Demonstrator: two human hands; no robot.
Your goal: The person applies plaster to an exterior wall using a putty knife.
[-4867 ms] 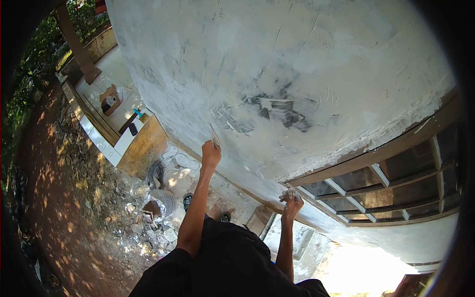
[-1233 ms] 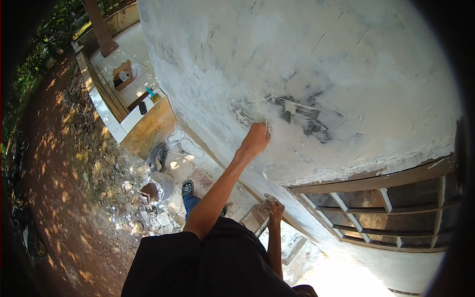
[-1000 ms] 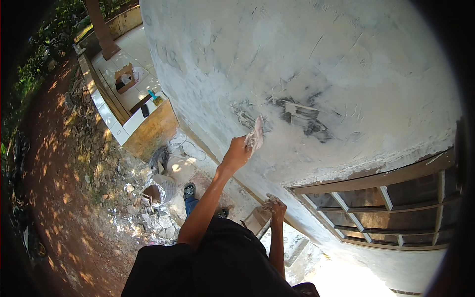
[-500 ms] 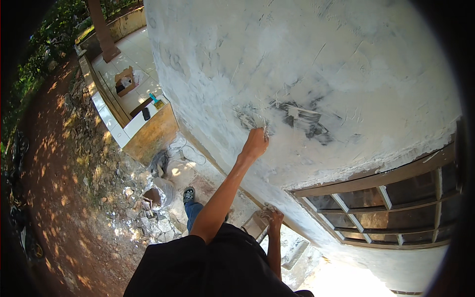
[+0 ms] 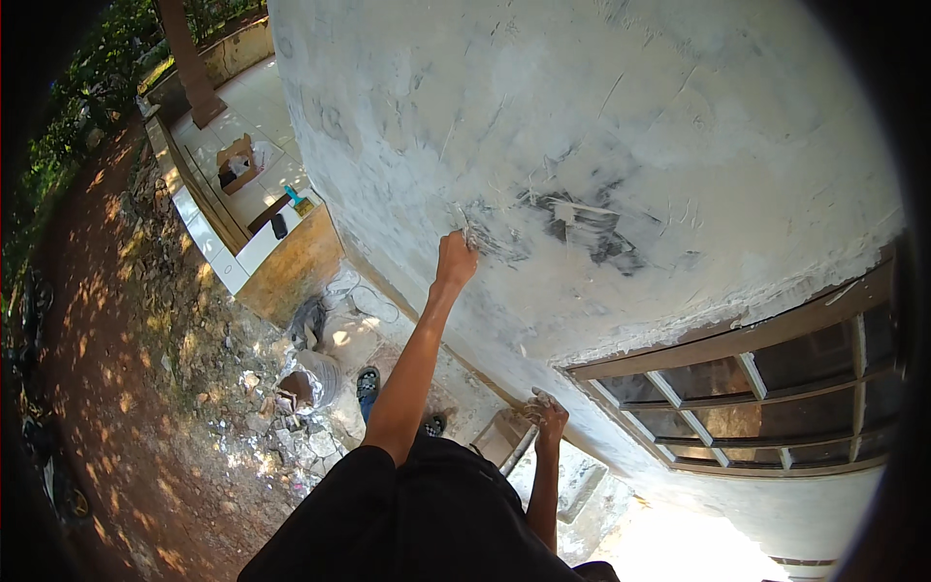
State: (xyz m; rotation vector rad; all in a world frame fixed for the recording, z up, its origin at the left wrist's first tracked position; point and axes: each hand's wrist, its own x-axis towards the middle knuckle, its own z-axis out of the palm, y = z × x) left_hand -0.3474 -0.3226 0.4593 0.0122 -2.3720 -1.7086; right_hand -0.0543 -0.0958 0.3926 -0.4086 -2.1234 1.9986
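My left hand (image 5: pixel 456 260) is raised against the white plastered wall (image 5: pixel 582 107), closed on a small putty knife (image 5: pixel 463 221) whose blade touches the wall just left of a dark grey patch (image 5: pixel 592 228). My right hand (image 5: pixel 548 412) hangs lower, near the base of the wall, gripping a flat board (image 5: pixel 499 438) smeared with white filler. My black sleeves fill the bottom of the view.
A wooden-framed window (image 5: pixel 766 388) sits low on the right. Below me are rubble, a bucket (image 5: pixel 312 380), my shoe (image 5: pixel 367 384) and a dirt path. A tiled porch (image 5: pixel 247 107) with a cardboard box (image 5: pixel 236 161) and a pillar (image 5: pixel 189 63) lies on the left.
My left hand has swept the knife over the wall beside the dark patch, down then back up, and now sits slightly further left. My right hand has stayed low with the board.
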